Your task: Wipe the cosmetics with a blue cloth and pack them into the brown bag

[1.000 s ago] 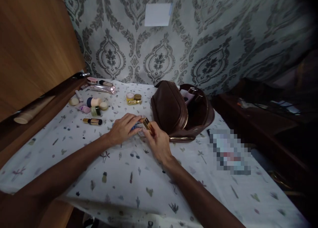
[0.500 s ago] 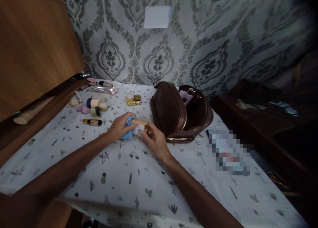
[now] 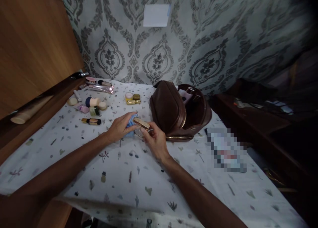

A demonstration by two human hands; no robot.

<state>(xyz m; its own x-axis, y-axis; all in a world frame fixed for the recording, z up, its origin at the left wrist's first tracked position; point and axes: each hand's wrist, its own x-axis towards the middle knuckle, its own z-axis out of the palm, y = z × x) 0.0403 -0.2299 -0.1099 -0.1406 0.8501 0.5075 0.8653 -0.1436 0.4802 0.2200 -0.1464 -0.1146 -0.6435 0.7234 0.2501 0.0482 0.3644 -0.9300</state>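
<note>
two things held: left grip (image 3: 120, 127), blue cloth (image 3: 131, 122); right grip (image 3: 157, 140), gold container (image 3: 141, 123), newly turned.

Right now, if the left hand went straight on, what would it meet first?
Past the gold item the left hand holds, probably the right hand; the brown bag looks next, though depth is unclear.

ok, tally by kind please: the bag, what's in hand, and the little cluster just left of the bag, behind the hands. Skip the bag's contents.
Brown bag: 1
Blue cloth: 1
Held gold-edged item: 1
Jars, pink-topped and gold-brown: 2
Gold tube: 1
Total: 6
</note>
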